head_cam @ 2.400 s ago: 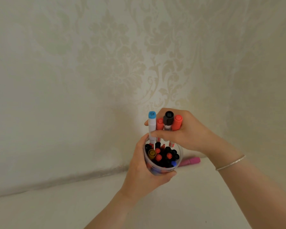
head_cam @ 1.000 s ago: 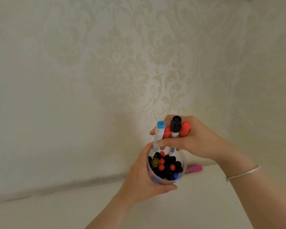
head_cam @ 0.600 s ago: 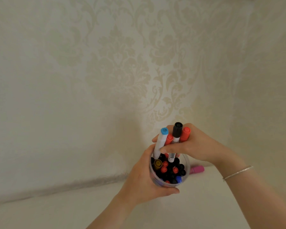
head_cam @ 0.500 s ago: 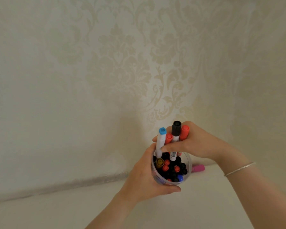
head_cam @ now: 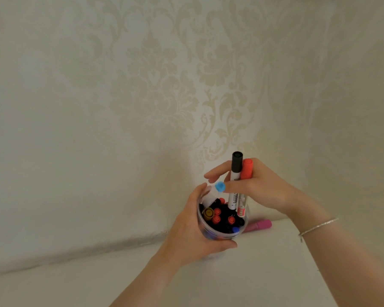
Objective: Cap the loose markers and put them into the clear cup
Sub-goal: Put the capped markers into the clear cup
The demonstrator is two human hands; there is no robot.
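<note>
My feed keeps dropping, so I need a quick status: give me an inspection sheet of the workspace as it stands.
Surface: pale tabletop meeting a patterned wall.
Job's things: clear cup packed with capped markers; blue-capped marker leaning tilted in the cup at its left rim; black-capped marker and red-capped marker upright, lower ends in the cup mouth; pink marker lying on the tabletop behind the cup.
Clutter: nothing seen.
Hands: left hand grips the cup's side; right hand holds the black-capped and red-capped markers, index finger extended.
Cables: nothing seen.
Surroundings: cream damask wallpaper; bracelet on the right wrist.
</note>
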